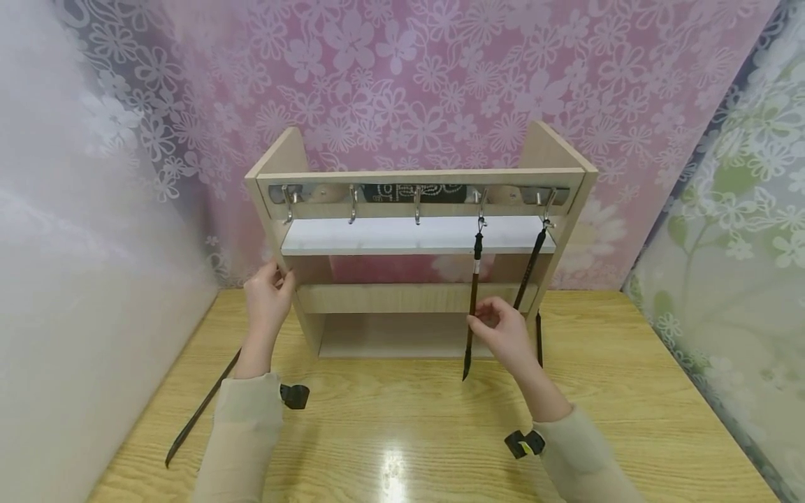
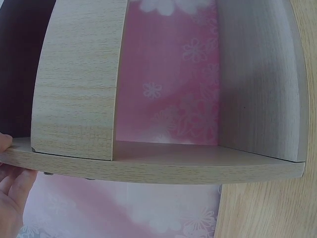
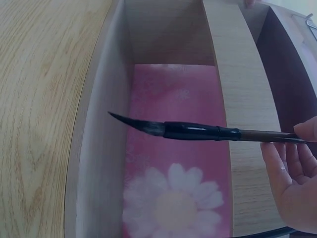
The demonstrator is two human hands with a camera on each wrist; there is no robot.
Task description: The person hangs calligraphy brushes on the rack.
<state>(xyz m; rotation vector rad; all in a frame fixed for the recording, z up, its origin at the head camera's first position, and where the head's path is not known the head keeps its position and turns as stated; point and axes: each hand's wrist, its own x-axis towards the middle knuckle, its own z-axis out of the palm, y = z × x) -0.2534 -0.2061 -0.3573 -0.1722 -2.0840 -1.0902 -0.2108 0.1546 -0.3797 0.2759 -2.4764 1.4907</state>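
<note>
A wooden shelf rack (image 1: 415, 299) has a metal strip of hooks along its top rail. From the fourth hook a brown-handled calligraphy brush (image 1: 474, 286) hangs by its loop, its dark tip pointing down. My right hand (image 1: 505, 334) pinches this brush's handle between thumb and fingers; the right wrist view shows the black ferrule and curved bristles (image 3: 141, 125) beyond the fingers. My left hand (image 1: 267, 297) grips the edge of the rack's left side panel (image 2: 163, 170), thumb on one face and fingers on the other. A second, black brush (image 1: 530, 269) hangs on the rightmost hook, its lower end hidden behind my right hand.
On the table (image 1: 377, 426) left of the rack lies a long dark brush (image 1: 204, 405), partly under my left forearm. Another dark stick-like thing (image 1: 539, 342) shows by the rack's right side. Three hooks on the left, such as the middle hook (image 1: 418, 206), hold nothing. A flowered curtain stands behind.
</note>
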